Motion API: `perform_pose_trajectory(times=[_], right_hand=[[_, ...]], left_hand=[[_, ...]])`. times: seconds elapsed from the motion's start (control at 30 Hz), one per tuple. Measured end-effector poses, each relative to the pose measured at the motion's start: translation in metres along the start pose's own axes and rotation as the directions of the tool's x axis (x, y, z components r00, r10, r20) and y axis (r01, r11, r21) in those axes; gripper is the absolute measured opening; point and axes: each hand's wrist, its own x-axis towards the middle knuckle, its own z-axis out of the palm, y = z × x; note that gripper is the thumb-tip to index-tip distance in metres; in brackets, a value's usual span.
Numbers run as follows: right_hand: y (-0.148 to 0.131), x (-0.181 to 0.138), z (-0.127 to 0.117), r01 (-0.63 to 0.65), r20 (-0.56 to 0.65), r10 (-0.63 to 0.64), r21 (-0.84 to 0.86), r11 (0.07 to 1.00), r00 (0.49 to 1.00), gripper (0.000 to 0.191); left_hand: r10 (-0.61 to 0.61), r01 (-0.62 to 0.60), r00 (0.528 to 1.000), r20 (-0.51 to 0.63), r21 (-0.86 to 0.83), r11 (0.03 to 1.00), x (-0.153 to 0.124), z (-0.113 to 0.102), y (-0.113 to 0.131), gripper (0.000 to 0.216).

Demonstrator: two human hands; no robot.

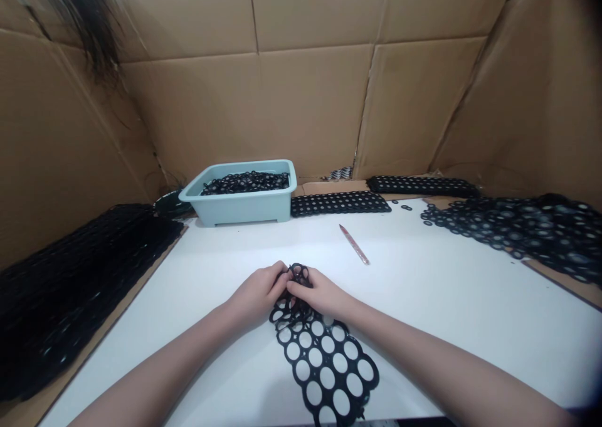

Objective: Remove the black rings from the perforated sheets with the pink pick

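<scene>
A black sheet of joined rubber rings [328, 377] hangs from both hands toward the front edge of the white table. My left hand [263, 292] pinches its bunched upper end from the left. From the right, my right hand [320, 292] grips the same crumpled end, thumb pointing left. The thumbs of the two hands nearly meet. Below them the sheet spreads flat, its round holes showing the white surface. Fingertips behind the bunched part are partly hidden.
A light blue bin [239, 207] of loose black rings stands at the back. Right of it lie stacked ring sheets [341, 202]. A pen [353, 244] rests mid-table. Ring heaps [531, 223] lie right, more black sheets [70, 276] left. Cardboard walls [310, 101] enclose the table.
</scene>
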Motion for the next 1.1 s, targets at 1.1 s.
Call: perform_pose_trajectory(times=[1.1], right_hand=[[0.0027, 0.0014, -0.0001, 0.027, 0.009, -0.027, 0.022, 0.999, 1.0, 0.012]], left_hand=[[0.01, -0.01, 1.0, -0.013, -0.006, 1.0, 0.0008, 0.0001, -0.0012, 0.028]])
